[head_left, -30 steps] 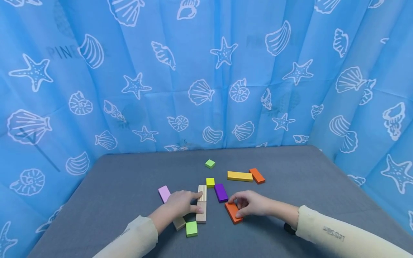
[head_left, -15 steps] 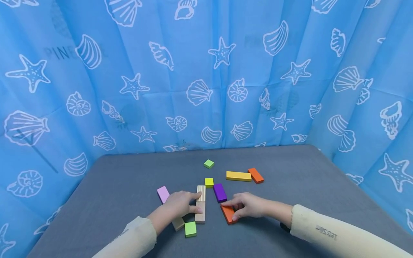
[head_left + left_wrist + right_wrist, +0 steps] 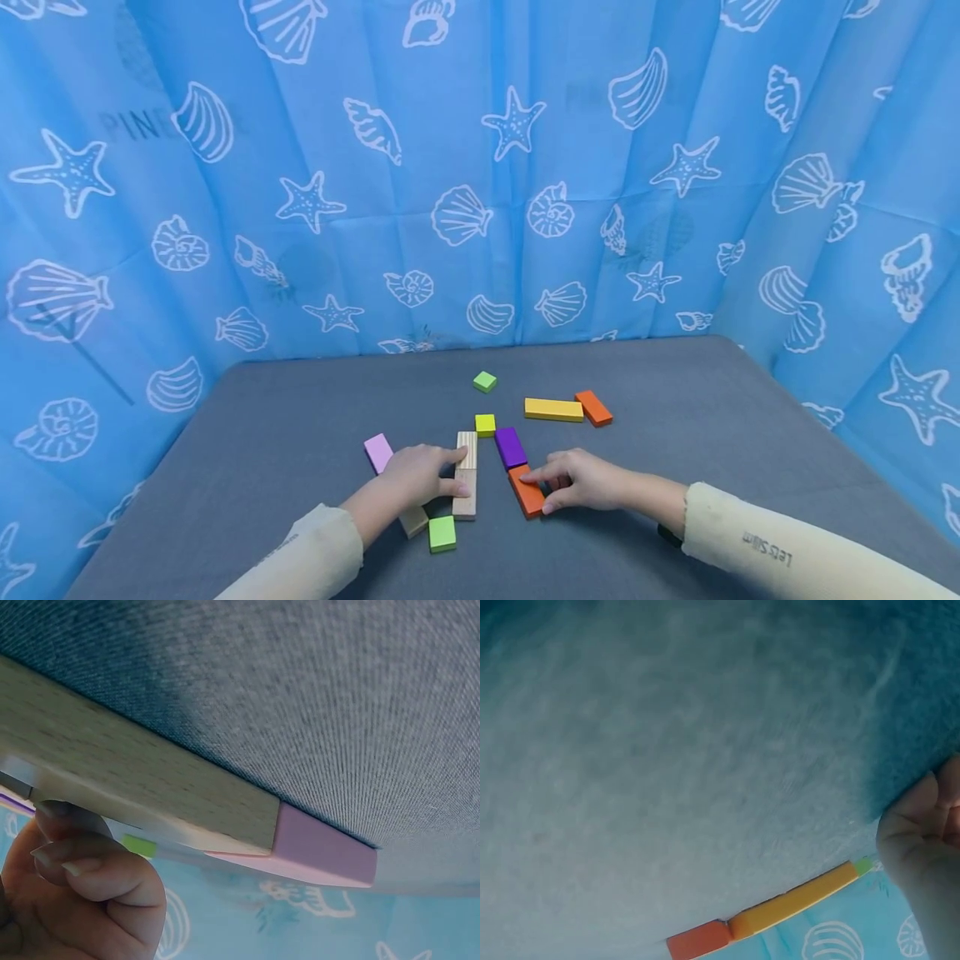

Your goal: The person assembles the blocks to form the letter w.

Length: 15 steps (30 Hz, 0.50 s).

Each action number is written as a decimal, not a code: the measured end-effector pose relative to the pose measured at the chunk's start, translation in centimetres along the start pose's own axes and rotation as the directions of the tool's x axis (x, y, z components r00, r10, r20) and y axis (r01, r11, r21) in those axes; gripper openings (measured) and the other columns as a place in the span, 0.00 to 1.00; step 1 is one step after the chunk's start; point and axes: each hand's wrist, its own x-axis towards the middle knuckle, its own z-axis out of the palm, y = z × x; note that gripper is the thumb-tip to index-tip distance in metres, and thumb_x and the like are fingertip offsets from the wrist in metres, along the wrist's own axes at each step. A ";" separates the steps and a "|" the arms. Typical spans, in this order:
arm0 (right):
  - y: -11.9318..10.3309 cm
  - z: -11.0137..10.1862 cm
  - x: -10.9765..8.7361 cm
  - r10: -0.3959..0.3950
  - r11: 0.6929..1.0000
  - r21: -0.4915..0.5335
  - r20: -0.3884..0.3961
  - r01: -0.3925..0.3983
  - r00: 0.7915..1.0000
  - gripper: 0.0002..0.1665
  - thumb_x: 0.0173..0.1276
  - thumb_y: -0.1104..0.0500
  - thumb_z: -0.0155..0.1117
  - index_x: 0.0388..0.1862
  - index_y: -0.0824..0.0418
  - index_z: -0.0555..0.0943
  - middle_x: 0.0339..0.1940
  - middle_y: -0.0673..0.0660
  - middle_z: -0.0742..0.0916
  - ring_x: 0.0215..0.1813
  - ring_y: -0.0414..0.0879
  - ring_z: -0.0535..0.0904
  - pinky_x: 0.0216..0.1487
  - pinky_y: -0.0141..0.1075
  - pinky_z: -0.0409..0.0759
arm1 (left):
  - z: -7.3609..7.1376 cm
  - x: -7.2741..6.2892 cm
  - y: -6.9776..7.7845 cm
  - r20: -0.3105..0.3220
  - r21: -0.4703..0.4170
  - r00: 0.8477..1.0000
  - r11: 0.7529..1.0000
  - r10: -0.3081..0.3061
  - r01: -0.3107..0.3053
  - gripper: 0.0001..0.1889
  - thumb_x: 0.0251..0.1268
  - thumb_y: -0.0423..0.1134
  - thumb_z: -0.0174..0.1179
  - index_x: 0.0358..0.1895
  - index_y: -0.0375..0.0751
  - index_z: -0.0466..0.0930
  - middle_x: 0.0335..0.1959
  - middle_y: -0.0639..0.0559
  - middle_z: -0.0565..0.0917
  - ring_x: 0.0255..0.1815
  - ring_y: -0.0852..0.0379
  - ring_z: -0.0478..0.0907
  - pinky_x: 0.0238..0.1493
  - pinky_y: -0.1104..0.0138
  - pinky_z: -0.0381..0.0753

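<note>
In the head view, my left hand (image 3: 408, 479) has its index finger on a striped wooden block (image 3: 467, 447) and its thumb on a plain wooden block (image 3: 464, 500), which lie end to end. My right hand (image 3: 585, 481) holds an orange block (image 3: 527, 492) between index finger and thumb. That block's far end meets the near end of a purple block (image 3: 511, 448), making a slanted row. Beneath the left wrist, another wooden block (image 3: 150, 761) meets a pink block (image 3: 322, 847) in the left wrist view. The hand hides part of this pair from the head camera.
A yellow cube (image 3: 485, 425) sits between the two rows' far ends. Green blocks lie near the front (image 3: 442, 533) and farther back (image 3: 485, 382). At back right, a long amber block (image 3: 553, 409) adjoins another orange block (image 3: 594, 408). A shell-print curtain (image 3: 480, 167) surrounds the grey table (image 3: 322, 400).
My right hand has slid the orange block left until its end meets the purple block. My left hand has stayed on the wooden blocks.
</note>
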 end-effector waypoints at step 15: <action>-1.0 0.3 0.2 0.110 0.994 0.006 -0.043 -0.109 0.993 0.27 0.62 0.57 0.72 0.59 0.64 0.80 0.24 0.42 0.72 0.28 0.32 0.68 0.29 0.27 0.66 | -0.3 0.0 0.2 0.002 -0.001 1.000 1.000 0.010 -0.010 0.35 0.56 0.58 0.67 0.67 0.52 0.73 0.61 0.43 0.78 0.62 0.43 0.74 0.57 0.48 0.74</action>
